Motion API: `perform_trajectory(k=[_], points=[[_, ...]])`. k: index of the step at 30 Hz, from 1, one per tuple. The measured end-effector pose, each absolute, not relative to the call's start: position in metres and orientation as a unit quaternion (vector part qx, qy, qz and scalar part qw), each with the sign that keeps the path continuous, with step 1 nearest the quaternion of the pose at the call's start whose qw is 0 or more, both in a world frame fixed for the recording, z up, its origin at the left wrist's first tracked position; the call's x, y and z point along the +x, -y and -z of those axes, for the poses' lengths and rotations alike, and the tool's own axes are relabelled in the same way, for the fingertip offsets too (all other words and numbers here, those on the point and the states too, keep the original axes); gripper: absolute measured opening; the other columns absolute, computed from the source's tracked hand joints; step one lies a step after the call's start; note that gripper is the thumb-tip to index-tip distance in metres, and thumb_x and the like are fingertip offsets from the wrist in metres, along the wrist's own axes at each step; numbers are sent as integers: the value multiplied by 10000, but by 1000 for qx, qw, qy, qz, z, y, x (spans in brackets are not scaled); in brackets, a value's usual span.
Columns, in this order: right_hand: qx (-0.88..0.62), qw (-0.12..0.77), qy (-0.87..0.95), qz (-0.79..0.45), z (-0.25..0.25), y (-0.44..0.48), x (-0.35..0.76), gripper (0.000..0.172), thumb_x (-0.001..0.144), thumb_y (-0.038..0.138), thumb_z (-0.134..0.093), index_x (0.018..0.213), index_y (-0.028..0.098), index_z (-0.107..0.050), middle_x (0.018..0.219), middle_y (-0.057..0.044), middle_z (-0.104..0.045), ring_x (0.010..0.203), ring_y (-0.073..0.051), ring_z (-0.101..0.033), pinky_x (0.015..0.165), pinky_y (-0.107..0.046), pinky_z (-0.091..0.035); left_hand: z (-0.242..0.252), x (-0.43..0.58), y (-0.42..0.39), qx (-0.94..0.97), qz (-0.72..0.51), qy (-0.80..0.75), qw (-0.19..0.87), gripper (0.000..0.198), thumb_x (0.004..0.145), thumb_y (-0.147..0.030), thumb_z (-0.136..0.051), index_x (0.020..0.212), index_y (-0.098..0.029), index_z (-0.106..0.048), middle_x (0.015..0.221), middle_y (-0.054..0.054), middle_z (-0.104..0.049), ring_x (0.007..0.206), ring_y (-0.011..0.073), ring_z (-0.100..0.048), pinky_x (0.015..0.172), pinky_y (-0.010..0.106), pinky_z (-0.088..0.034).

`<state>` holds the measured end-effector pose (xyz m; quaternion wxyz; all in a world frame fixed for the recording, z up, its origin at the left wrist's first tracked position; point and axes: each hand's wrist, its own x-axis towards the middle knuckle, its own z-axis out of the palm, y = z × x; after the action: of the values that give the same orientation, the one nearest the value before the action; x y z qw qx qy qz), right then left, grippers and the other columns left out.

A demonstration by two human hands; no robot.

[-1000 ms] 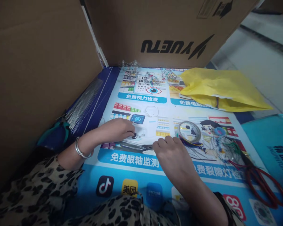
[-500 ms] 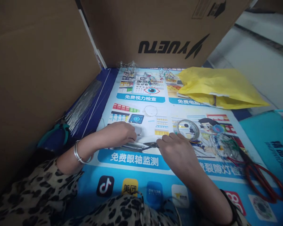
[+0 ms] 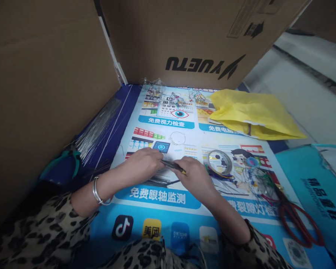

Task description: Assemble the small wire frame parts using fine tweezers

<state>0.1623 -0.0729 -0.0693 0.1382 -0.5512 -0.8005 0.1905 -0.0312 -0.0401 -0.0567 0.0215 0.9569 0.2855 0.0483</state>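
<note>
Slim tool [image 3: 173, 164] is looking light, stiff; I'm favouring its yellow-marked end. Right hand [image 3: 195, 176] is gripping it; left hand [image 3: 145, 163] is resting curled, contents hidden.

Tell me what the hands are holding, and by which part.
The right hand grips a dark, slim tool by its yellow-marked end; its other end is at the left hand. Whether that hand holds anything cannot be told.

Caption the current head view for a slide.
Right hand holding a slim dark tool close to the left hand, red-handled scissors lying to the right.
</note>
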Motion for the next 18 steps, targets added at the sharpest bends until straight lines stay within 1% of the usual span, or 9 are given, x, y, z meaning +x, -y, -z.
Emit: perform_trajectory(k=[3, 8, 13, 18], points=[[-543, 145, 796, -226, 70, 64, 159, 128, 806, 247, -508, 748, 190, -606, 735, -15, -580, 740, -137, -527, 652, -233, -364, 58, -31, 39, 955, -74, -286, 14, 141, 802, -181, -505, 682, -157, -576, 714, 34, -561, 708, 152, -501, 663, 288, -404], [-533, 149, 790, -264, 70, 53, 160, 149, 797, 254, -506, 690, 183, -582, 692, 8, -542, 694, -118, -511, 619, -220, -354, 61, -33, 34, 950, -97, -296, -6, 111, 817, -180, -489, 768, -157, -587, 748, 40, -569, 734, 159, -504, 672, 296, -397], [-526, 138, 795, -268, 62, 46, 158, 146, 794, 250, -495, 710, 186, -596, 710, 6, -555, 705, -118, -517, 628, -219, -358, 64, -35, 32, 950, -108, -294, -20, 97, 819, -186, -495, 785, -169, -585, 779, 40, -564, 778, 177, -486, 676, 307, -374], [-523, 118, 806, -250, 59, 40, 153, 137, 788, 215, -477, 737, 180, -600, 734, 0, -574, 723, -116, -525, 649, -217, -357, 60, -38, 29, 948, -104, -299, -37, 117, 832, -191, -483, 781, -153, -581, 788, 51, -561, 784, 174, -477, 672, 299, -370]])
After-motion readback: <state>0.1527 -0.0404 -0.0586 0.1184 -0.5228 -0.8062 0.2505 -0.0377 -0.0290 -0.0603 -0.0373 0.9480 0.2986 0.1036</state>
